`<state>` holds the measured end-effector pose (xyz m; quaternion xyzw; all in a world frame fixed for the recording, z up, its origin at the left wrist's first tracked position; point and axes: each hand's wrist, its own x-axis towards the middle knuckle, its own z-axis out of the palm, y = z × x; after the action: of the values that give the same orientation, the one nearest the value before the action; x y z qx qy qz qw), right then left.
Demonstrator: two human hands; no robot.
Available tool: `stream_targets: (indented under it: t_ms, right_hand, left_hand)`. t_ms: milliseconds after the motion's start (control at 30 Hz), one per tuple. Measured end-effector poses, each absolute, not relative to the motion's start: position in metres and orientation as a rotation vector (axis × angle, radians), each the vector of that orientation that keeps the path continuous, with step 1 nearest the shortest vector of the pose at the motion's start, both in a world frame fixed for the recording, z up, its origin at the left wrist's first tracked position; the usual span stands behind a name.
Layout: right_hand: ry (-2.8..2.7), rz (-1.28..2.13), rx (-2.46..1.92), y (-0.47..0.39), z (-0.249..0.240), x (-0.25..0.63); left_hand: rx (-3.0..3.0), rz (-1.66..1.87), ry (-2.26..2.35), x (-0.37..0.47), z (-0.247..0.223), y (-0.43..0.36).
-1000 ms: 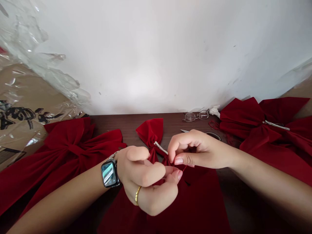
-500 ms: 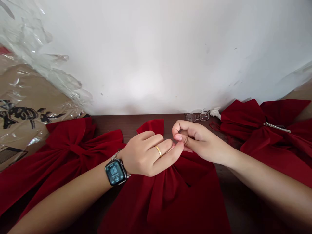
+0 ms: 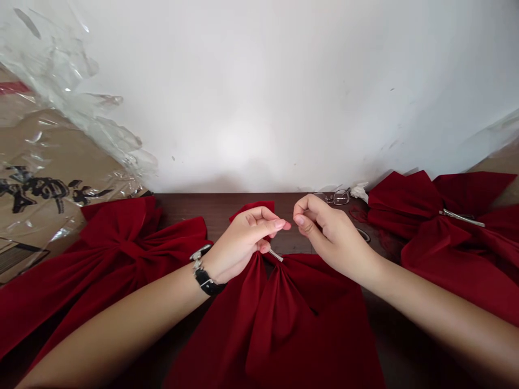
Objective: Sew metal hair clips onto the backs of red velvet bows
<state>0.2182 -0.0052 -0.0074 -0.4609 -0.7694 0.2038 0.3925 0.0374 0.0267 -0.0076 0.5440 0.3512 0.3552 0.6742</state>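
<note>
My left hand (image 3: 252, 237) hovers over a red velvet bow (image 3: 279, 319), palm turned partly up, thumb and index finger pinched together. Facing it across a small gap, my right hand (image 3: 330, 229) also pinches thumb against a curled index finger. Whatever either pinch holds is too small to make out. Below the left fingers, a silver metal clip (image 3: 276, 255) shows at the gathered middle of the bow, partly hidden by the hand. The bow's long tails spread toward me on the dark table.
Another red bow (image 3: 130, 248) lies at left, and one more (image 3: 430, 216) at right bears a silver clip (image 3: 462, 217). Glasses (image 3: 339, 197) and crumpled white tissue (image 3: 359, 190) rest by the wall (image 3: 251, 97). A plastic-wrapped cardboard box (image 3: 48, 156) stands at left.
My left hand has rolled over, turning its palm side up and its watch face out of sight. The two hands have parted slightly, uncovering the middle clip.
</note>
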Motion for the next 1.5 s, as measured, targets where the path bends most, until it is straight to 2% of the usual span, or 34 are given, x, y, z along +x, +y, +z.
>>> stream_targets:
  t_ms: [233,333,667,1100,1500]
  right_hand:
    - [-2.111,-0.161,-1.128,-0.006,-0.017,0.215]
    - [-2.103,-0.287,-1.030,-0.005,-0.018,0.216]
    - [-2.082,-0.262,-0.765,0.004,-0.015,0.228]
    - [-2.060,0.301,-0.858,-0.004,-0.001,0.226]
    - [-2.055,0.255,-0.891,-0.008,0.002,0.225]
  left_hand:
    - [1.015,0.814,0.809,0.040,-0.011,0.024]
    - [1.000,0.829,0.797,0.038,-0.009,0.025]
    - [0.911,0.849,0.753,0.033,-0.005,0.027]
    - [0.941,0.916,0.671,0.035,-0.015,0.034]
    - [1.016,0.946,0.688,0.034,-0.011,0.031]
